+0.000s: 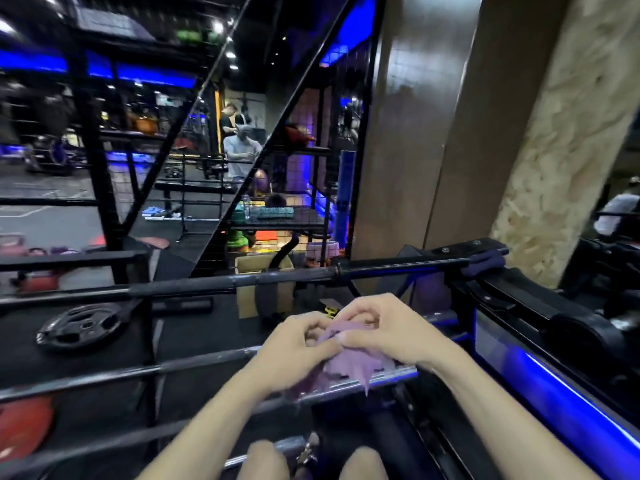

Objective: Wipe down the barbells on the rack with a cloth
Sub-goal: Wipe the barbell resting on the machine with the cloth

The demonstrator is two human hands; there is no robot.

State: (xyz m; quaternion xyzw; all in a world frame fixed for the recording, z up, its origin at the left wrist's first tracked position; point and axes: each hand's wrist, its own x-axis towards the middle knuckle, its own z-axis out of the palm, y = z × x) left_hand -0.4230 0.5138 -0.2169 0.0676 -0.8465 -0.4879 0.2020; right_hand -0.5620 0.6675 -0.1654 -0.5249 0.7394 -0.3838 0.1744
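Both hands, left hand (294, 344) and right hand (384, 332), pinch the purple cloth (349, 365) with curled fingers, seemingly just above a barbell (194, 363) running nine to three o'clock; another barbell (242, 280) lies at twelve o'clock, equally near either hand.

rack (512, 292) | carries: upper barbell (242, 280), lower barbell (145, 370) | floor (194, 327): weight plate (79, 327)

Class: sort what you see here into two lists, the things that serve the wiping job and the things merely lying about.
Job:
purple cloth, held by left hand and right hand
top barbell
middle barbell
rack

Lying about:
black weight plate
red plate
water bottle
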